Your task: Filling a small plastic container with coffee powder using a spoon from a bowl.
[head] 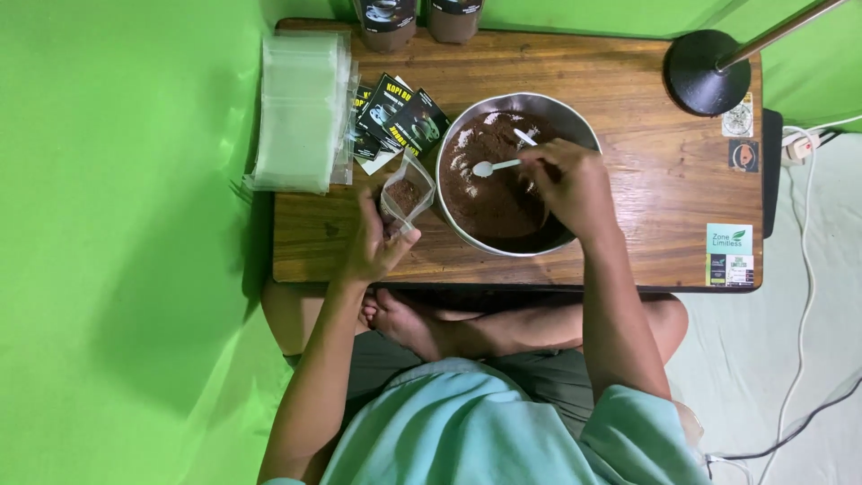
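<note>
Clear, floppy plastic pouch of brown powder looks light; I pinch its lower edge in my left hand while my right hand is closed on the small white plastic spoon

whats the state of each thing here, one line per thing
small clear plastic pouch: open at top, partly filled with brown powder, held upright by left hand
round metal bowl: holds brown powder
white plastic spoon: over the bowl, held by right hand
stack of clear empty pouches: flat on wooden table
</note>
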